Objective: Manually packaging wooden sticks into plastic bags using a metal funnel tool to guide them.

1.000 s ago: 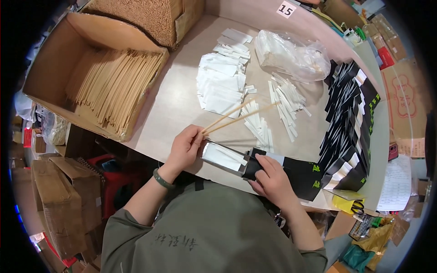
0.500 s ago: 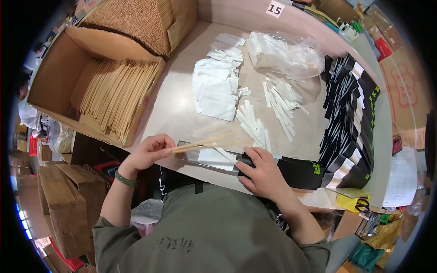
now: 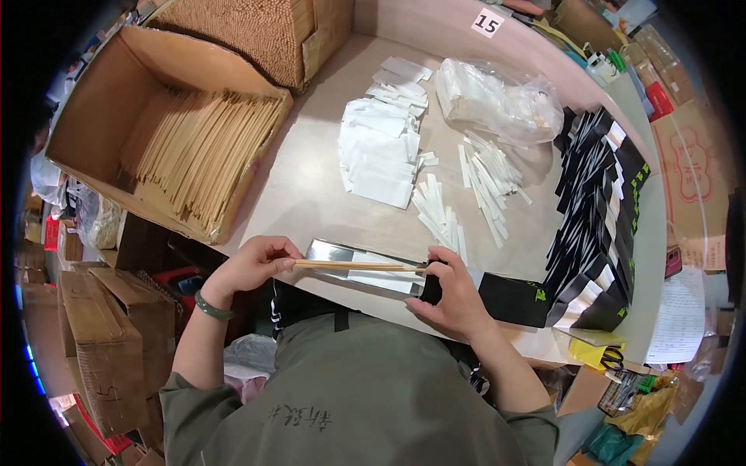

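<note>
My left hand [image 3: 264,262] pinches the left end of a pair of wooden chopsticks [image 3: 350,266]. They lie level, and their right ends meet the fingers of my right hand [image 3: 460,301]. Below them, along the table's near edge, rests a long black sleeve [image 3: 509,299]. A silvery, shiny flap [image 3: 329,252] and a white paper piece [image 3: 377,277] show at its left part. My right hand is curled over the sleeve's middle, thumb on the near side; its grip there is partly hidden.
A cardboard box of chopsticks [image 3: 85,147] stands left, with a box of thin sticks [image 3: 233,35] behind. White paper packets [image 3: 377,151], narrow white strips [image 3: 489,186] and a plastic bag [image 3: 497,101] lie mid-table. Overlapping black sleeves [image 3: 590,210] line the right side.
The chopsticks have gone from slanted and fanned to level and together, their right ends now at my right hand. A narrow white strip that lay slantwise over the sleeve no longer shows there.
</note>
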